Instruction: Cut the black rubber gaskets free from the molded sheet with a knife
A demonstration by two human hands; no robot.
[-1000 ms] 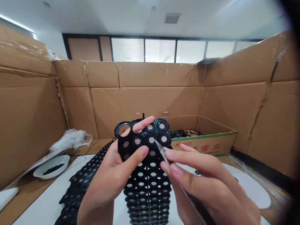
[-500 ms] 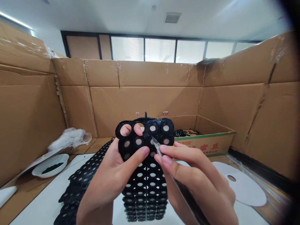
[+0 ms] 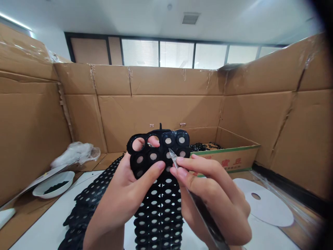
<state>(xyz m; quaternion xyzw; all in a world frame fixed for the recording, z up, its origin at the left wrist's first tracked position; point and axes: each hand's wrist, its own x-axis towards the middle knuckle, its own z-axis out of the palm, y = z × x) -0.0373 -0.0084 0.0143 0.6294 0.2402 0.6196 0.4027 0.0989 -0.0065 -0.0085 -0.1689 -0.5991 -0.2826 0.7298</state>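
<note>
Left hand (image 3: 123, 196): pinching black ring strip (image 3: 160, 148) | Right hand (image 3: 215, 194): pinching pointed tool (image 3: 201, 210) | Apparently done: pale-centred rings (image 3: 153, 156) | Apparently remaining: two open end rings (image 3: 145, 142)

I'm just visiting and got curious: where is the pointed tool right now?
In the head view, the pointed tool is low, right of centre, in the right hand, its tip at the black sheet that the left hand holds.
</note>
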